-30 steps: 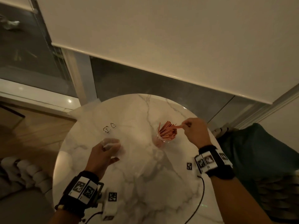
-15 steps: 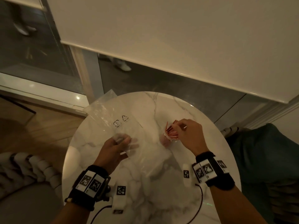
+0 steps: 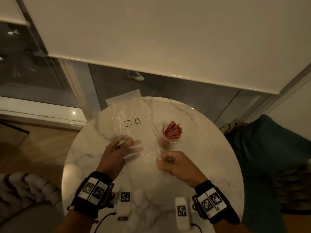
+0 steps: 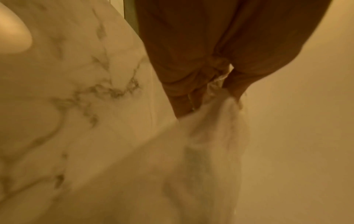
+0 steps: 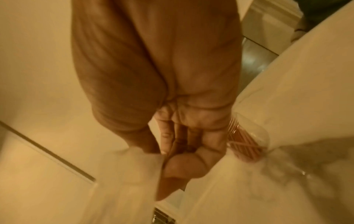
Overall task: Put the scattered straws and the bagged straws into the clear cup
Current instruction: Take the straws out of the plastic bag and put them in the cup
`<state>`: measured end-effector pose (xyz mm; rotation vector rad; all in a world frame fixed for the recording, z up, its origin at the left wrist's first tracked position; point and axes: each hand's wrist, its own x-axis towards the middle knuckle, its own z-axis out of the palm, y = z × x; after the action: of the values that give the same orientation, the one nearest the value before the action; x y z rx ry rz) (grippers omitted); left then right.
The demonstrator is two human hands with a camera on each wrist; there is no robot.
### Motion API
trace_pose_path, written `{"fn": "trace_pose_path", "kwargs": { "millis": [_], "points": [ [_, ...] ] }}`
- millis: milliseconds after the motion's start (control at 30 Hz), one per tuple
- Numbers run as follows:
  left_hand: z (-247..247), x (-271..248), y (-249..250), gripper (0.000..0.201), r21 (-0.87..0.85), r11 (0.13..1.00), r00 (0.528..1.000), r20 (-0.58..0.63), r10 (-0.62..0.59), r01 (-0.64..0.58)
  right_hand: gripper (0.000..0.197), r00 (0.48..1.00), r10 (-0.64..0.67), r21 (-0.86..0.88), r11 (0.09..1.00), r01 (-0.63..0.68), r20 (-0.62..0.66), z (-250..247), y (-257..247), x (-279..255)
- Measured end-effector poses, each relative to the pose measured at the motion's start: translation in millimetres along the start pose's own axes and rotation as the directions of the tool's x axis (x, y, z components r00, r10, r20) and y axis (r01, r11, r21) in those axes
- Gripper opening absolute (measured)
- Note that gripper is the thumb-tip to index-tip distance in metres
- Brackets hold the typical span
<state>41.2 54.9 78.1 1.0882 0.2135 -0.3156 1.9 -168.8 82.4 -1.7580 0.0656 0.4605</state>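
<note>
Straws, thin, orange-red: a bundle standing fanned out in a small clear plastic cup, which stands upright on the round white marble-patterned desk, right of centre.

Bag, clear crinkled plastic, flat, with two printed recycling marks: spread over the desk to the left of the cup, its far end reaching past the desk's rim. No straws are visible inside it.

Left hand: fingers curled, gripping the bag's near left part.

Right hand: thumb and fingers pinching the bag's near right edge, just in front of the cup.

Wrist bands, black with square printed markers: one on each wrist.
</note>
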Motion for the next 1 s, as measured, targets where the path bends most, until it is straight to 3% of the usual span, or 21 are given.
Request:
{"fn": "trace_pose_path", "kwargs": {
  "millis": [67,167,233,300,367,467,567,633,700,767,867,1000],
  "points": [
    [0,-1,3,0.009,-0.008,1.000,1.000,-0.013,0.020,-0.020,0.002,1.000,-0.025,-0.040,0.999,0.025,-0.005,-6,9,-9],
    [3,-3,7,0.004,0.027,0.999,0.999,0.001,0.041,-0.041,0.017,0.999,0.022,-0.025,0.999,-0.021,0.046,-14,13,-23],
    [7,-5,9,0.005,0.092,0.994,0.998,0.034,0.059,-0.062,0.032,1.000,0.021,0.041,0.999,-0.022,0.014,-19,7,-28],
    [14,-9,10,0.020,0.178,0.980,0.994,0.085,0.071,-0.085,0.036,0.990,-0.081,0.099,0.991,0.093,-0.117,-21,-4,-26],
    [22,-13,11,0.039,0.244,0.963,0.985,0.151,0.080,-0.115,0.028,0.959,-0.202,0.013,0.978,0.208,-0.197,-20,-18,-22],
    [29,-19,13,0.058,0.264,0.947,0.970,0.207,0.130,-0.183,0.019,0.929,-0.277,-0.118,0.960,0.255,-0.244,-11,-29,-16],
    [28,-22,22,0.039,0.340,0.902,0.955,0.221,0.198,-0.265,0.021,0.887,-0.277,-0.076,0.960,0.268,-0.368,-7,-29,-14],
    [25,-25,28,0.028,0.439,0.848,0.944,0.272,0.190,-0.297,0.023,0.885,-0.263,-0.054,0.963,0.263,-0.383,-7,-29,-14],
    [25,-28,32,0.029,0.524,0.791,0.933,0.323,0.157,-0.314,0.029,0.902,-0.247,-0.009,0.965,0.260,-0.354,-7,-31,-16],
    [23,-27,33,0.033,0.524,0.791,0.940,0.288,0.183,-0.315,0.035,0.920,-0.231,0.028,0.967,0.252,-0.318,-8,-32,-18],
    [21,-26,36,0.038,0.486,0.820,0.950,0.229,0.213,-0.301,0.034,0.912,-0.240,-0.054,0.970,0.236,-0.332,-13,-30,-20],
    [24,-26,34,0.040,0.532,0.770,0.935,0.234,0.266,-0.352,0.042,0.913,-0.238,-0.085,0.971,0.222,-0.332,-15,-26,-20]
  ]
}}
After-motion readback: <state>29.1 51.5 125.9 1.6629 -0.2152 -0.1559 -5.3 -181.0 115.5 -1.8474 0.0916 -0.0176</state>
